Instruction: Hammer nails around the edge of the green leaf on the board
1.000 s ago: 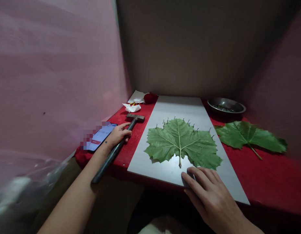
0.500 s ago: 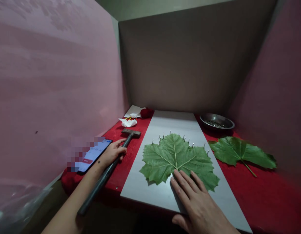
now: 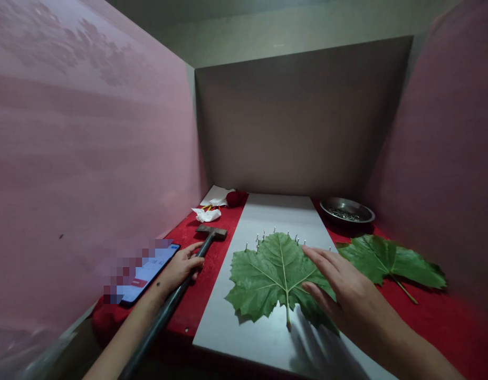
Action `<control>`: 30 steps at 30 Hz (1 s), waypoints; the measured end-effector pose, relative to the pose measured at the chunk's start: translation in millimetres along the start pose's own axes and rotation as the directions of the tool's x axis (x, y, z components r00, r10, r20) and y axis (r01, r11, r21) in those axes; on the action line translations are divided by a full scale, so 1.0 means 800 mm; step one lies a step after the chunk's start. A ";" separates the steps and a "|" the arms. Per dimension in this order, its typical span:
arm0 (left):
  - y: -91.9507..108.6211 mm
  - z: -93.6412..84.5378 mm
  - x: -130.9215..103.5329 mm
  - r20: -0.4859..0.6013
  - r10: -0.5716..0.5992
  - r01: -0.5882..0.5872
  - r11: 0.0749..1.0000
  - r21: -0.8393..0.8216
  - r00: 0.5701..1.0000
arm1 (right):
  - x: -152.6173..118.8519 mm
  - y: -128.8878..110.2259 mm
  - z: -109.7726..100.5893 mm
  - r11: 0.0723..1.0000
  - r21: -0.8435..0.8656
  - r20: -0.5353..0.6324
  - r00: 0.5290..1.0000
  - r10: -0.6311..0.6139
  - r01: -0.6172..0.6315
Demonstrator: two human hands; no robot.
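A broad green leaf lies on a long white board, its stem toward me. Several nails stand upright in the board along the leaf's far edge. My right hand hovers over the leaf's right part with fingers stretched out and holds nothing. It covers some of the leaf and perhaps some nails. To the left of the board, my left hand is closed around the handle of a hammer, whose head rests on the red cloth.
A second leaf lies on the red cloth at right. Behind it stands a metal bowl of nails. A phone lies beside my left forearm. Crumpled tissue and a red ball-like object sit far left. Pink panels flank both sides.
My right hand has lifted off the leaf's stem and moved up and to the right, uncovering the stem. The view has tilted up slightly. My left hand stays on the hammer.
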State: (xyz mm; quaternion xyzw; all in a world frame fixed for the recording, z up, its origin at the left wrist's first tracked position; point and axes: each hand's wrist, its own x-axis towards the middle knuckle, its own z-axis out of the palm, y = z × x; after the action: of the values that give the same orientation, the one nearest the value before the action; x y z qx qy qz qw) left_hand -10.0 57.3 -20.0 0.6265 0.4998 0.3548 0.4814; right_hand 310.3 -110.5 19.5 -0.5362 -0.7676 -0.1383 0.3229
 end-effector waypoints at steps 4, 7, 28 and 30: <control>-0.002 0.000 0.000 0.001 -0.022 0.022 1.000 0.004 1.000 | -0.009 -0.011 0.005 0.981 0.160 0.107 0.987 -0.123 0.105; -0.004 -0.001 0.001 -0.002 -0.043 0.043 0.999 0.017 0.999 | -0.013 -0.013 0.015 0.983 0.162 0.200 0.972 -0.124 0.092; -0.005 0.000 -0.002 0.014 -0.031 0.030 0.999 0.024 0.999 | 0.100 -0.061 0.114 0.973 0.193 0.523 0.852 0.004 -0.123; -0.006 0.000 -0.001 0.018 -0.029 0.029 0.999 0.019 0.999 | 0.100 -0.053 0.100 0.965 0.239 0.473 0.881 -0.016 -0.111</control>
State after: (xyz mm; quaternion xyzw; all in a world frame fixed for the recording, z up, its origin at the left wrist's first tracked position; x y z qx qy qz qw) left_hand -11.3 56.7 -24.8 0.6268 0.5077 0.3376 0.4851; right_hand 226.3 -23.7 16.5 -0.5257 -0.8208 0.1055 0.1971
